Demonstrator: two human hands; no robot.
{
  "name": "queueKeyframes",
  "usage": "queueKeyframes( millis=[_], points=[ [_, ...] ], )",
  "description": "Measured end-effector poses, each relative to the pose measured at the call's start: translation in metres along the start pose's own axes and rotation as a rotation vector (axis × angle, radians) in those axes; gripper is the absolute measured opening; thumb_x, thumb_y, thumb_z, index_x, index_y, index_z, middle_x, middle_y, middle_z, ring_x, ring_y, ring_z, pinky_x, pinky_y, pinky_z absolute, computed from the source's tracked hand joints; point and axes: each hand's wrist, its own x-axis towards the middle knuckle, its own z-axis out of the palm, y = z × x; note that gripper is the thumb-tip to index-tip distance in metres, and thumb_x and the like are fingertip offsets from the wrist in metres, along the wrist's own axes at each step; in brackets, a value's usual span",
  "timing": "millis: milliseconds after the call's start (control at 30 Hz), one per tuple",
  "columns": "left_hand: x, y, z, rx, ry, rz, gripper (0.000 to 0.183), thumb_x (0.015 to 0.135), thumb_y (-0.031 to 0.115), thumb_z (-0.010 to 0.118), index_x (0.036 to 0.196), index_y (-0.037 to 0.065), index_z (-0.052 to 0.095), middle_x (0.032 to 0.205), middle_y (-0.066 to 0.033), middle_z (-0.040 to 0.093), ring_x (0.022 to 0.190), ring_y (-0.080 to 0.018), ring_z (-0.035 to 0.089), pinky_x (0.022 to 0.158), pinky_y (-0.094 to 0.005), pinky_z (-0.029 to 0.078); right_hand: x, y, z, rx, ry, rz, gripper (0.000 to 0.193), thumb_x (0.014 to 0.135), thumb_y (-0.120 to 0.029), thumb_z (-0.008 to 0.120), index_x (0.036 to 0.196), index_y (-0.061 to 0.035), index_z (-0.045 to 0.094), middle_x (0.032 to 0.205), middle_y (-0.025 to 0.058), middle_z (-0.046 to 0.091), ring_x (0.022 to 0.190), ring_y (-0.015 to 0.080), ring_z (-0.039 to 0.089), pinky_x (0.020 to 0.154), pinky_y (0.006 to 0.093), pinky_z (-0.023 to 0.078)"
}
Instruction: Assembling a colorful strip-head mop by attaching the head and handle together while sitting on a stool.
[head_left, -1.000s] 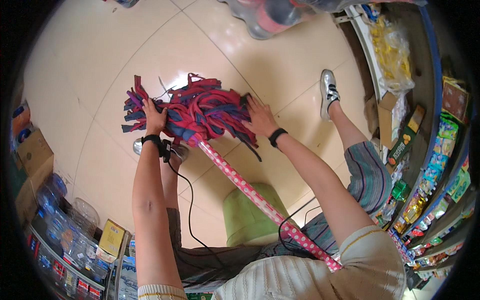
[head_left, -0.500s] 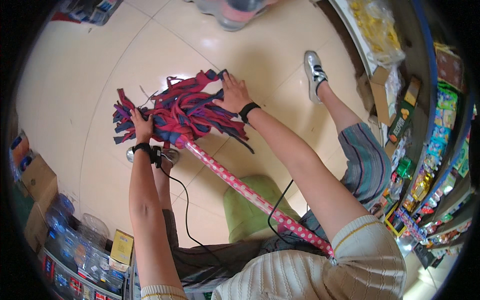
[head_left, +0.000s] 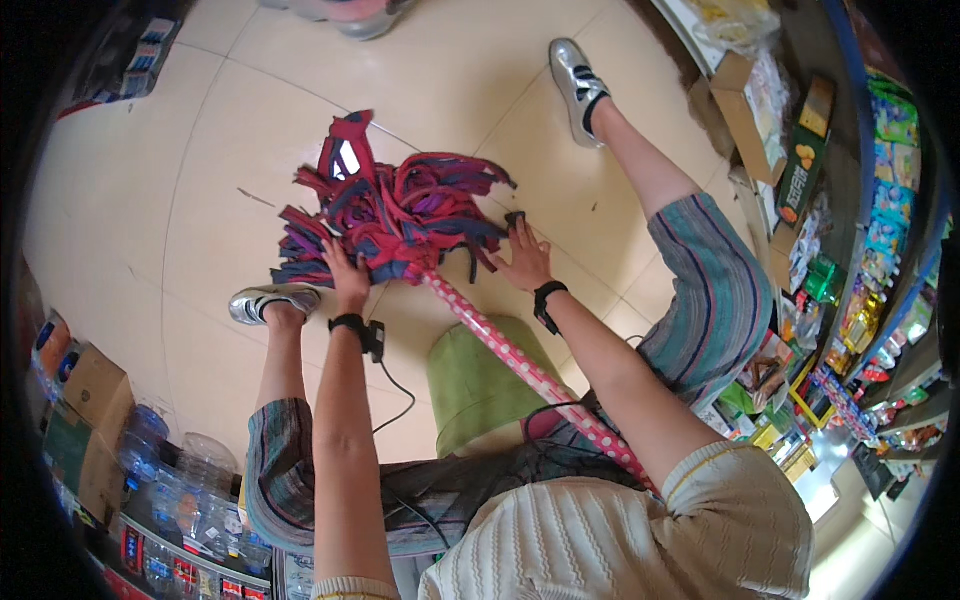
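Observation:
A rag mop with red, navy and purple cloth strips [head_left: 400,205] lies spread on the tiled floor in front of me. Its pink handle with white dots [head_left: 510,352] slants back to the right and passes under my right upper arm. My left hand [head_left: 347,275] rests with fingers spread on the strips at the left of the mop head. Beside the right edge of the strips, my right hand [head_left: 525,258] has its fingers stretched out. A dark strip end shows at its fingertips; whether it is pinched I cannot tell.
An upturned green bucket [head_left: 490,385] stands between my legs under the handle. Shelves of colourful packets [head_left: 890,230] line the right side. Clear plastic jars [head_left: 200,480] and a cardboard box [head_left: 100,385] are at the left. Black cables [head_left: 405,400] hang near my wrists.
My view has shifted, and both hands now sit closer to the mop's neck. The right hand has come down from the upper strips. Some strips lie differently, and my left leg shows further out.

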Motion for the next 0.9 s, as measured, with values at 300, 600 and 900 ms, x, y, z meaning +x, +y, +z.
queueKeyframes(
  millis=[300, 600, 900],
  points=[
    [-0.090, 0.012, 0.004, -0.220, -0.308, -0.358, 0.099, 0.085, 0.025, 0.074, 0.156, 0.000, 0.010, 0.162, -0.0261, 0.005, 0.150, -0.0389, 0.014, 0.119, -0.0421, 0.023, 0.060, -0.017, -0.033, 0.228, 0.357, -0.251, 0.086, 0.084, -0.046, 0.066, 0.149, 0.0001, 0.034, 0.164, 0.0152, 0.014, 0.151, 0.0286, 0.017, 0.114, 0.0601, 0.024],
    [-0.049, 0.095, 0.000, -0.366, -0.358, -0.213, 0.096, 0.083, 0.043, 0.073, 0.159, 0.025, 0.018, 0.159, -0.0241, 0.025, 0.145, -0.0457, 0.023, 0.115, -0.0490, 0.027, 0.027, 0.072, -0.015, 0.172, 0.100, 0.224, 0.083, 0.093, -0.053, 0.052, 0.156, -0.0070, 0.024, 0.166, 0.0113, 0.011, 0.152, 0.0265, 0.012, 0.115, 0.0590, 0.021],
    [-0.044, 0.199, 0.052, -0.034, -0.691, -0.048, 0.125, 0.067, 0.060, 0.083, 0.159, 0.018, 0.010, 0.153, -0.0309, 0.030, 0.142, -0.0493, 0.027, 0.115, -0.0508, 0.032, 0.075, 0.126, -0.050, 0.298, 0.330, 0.403, 0.082, 0.094, -0.056, 0.048, 0.155, -0.0046, 0.027, 0.165, 0.0130, 0.012, 0.151, 0.0276, 0.014, 0.112, 0.0598, 0.026]
  ],
)
